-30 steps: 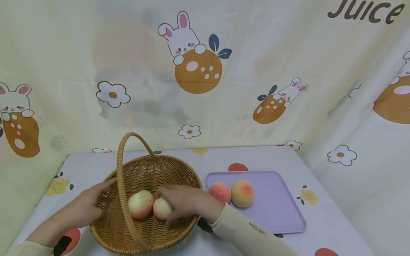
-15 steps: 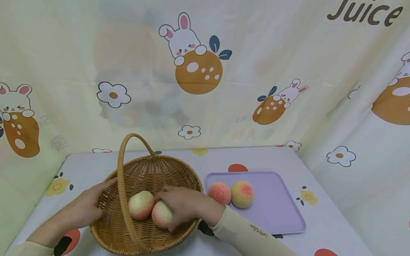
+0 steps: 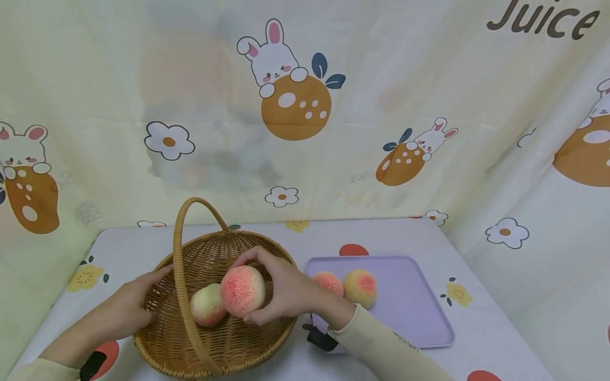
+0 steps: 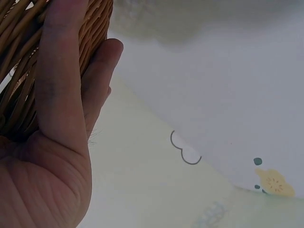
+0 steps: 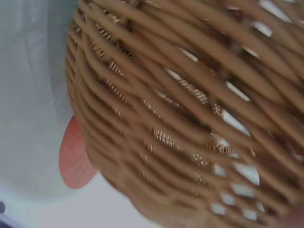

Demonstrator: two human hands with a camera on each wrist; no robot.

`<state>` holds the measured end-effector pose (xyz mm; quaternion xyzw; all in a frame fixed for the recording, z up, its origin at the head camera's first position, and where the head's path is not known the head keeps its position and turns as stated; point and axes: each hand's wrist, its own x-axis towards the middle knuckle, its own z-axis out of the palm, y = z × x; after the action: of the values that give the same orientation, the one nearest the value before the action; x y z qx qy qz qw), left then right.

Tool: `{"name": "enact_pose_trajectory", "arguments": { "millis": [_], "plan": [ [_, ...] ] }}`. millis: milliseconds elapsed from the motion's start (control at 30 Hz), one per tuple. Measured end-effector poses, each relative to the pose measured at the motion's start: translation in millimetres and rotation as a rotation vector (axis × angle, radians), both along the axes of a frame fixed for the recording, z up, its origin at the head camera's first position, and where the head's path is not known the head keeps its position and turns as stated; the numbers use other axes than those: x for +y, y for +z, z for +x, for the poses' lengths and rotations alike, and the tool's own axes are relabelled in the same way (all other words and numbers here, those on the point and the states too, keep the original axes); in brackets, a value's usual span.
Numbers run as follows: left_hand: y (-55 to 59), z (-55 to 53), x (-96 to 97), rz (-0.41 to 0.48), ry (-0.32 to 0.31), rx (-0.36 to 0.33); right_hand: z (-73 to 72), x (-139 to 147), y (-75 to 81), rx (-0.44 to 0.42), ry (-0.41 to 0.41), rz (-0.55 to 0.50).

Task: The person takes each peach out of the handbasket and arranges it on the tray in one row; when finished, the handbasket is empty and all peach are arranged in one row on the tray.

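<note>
A peach (image 3: 242, 291), pink with a pale side, is gripped between the thumb and fingers of my right hand (image 3: 293, 288), raised over the wicker basket (image 3: 229, 352). Behind it in the basket lies a paler peach (image 3: 206, 307), partly covered by the held one. My left hand (image 3: 125, 309) holds the basket's left side, beside its arched handle (image 3: 180, 270). In the left wrist view the left hand's fingers (image 4: 59, 90) lie along the woven wall. The right wrist view is filled mostly by blurred basket weave (image 5: 156, 114); the held peach cannot be made out there.
Right of the basket sits a lilac tray (image 3: 410, 307). Two peaches rest at its left, one pink (image 3: 330, 283), partly behind my right arm, and one yellow-orange (image 3: 360, 288). A patterned curtain (image 3: 362, 159) hangs behind the table.
My right hand has lifted one peach up from the basket's bottom and turned it, so its pink side shows. The left hand and the tray's peaches have stayed put.
</note>
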<state>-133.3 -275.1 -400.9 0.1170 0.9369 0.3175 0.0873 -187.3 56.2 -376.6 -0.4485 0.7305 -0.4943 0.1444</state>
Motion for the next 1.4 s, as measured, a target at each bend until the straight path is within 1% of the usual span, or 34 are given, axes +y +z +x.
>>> {"name": "enact_pose_trajectory", "arguments": {
  "millis": [100,167,300,367,500,600,667,800,867,1067,1233,1400],
  "plan": [
    [0.1,-0.4,-0.4,-0.002,-0.001,-0.002,-1.3,11.3,3.3,-0.051,-0.001,-0.082],
    [0.2,-0.6,-0.6,-0.004,-0.003,-0.004,-1.9,20.2,5.5,-0.082,-0.008,-0.117],
    [0.6,-0.6,-0.3,-0.005,-0.007,-0.008,-4.1,41.5,7.1,-0.08,-0.057,-0.146],
    [0.9,-0.7,0.1,-0.004,-0.007,-0.009,-4.4,53.6,8.1,-0.078,-0.096,-0.148],
    [1.8,-0.7,0.7,-0.008,0.001,-0.014,-4.8,78.5,10.6,-0.106,-0.155,-0.151],
    [2.9,-1.1,0.9,-0.003,0.007,-0.028,-6.3,98.3,10.9,-0.085,-0.187,-0.141],
    [3.6,-1.5,1.1,0.004,0.01,-0.041,-7.9,111.7,9.7,-0.048,-0.204,-0.134],
    [4.7,-1.9,1.3,0.019,0.008,-0.054,-9.3,137.8,7.5,-0.038,-0.244,-0.127],
    [4.8,-1.6,1.5,0.017,0.008,-0.053,-9.9,150.5,6.1,-0.019,-0.269,-0.118],
    [4.2,-1.3,2.3,0.011,0.014,-0.058,-10.3,189.2,1.3,0.074,-0.347,-0.052],
    [3.8,-1.5,2.1,0.008,0.011,-0.053,-14.2,221.7,-9.7,0.106,-0.412,0.009],
    [3.4,-1.6,1.0,-0.001,0.008,-0.041,-20.1,249.6,-25.9,0.08,-0.466,0.088]
  ]
}}
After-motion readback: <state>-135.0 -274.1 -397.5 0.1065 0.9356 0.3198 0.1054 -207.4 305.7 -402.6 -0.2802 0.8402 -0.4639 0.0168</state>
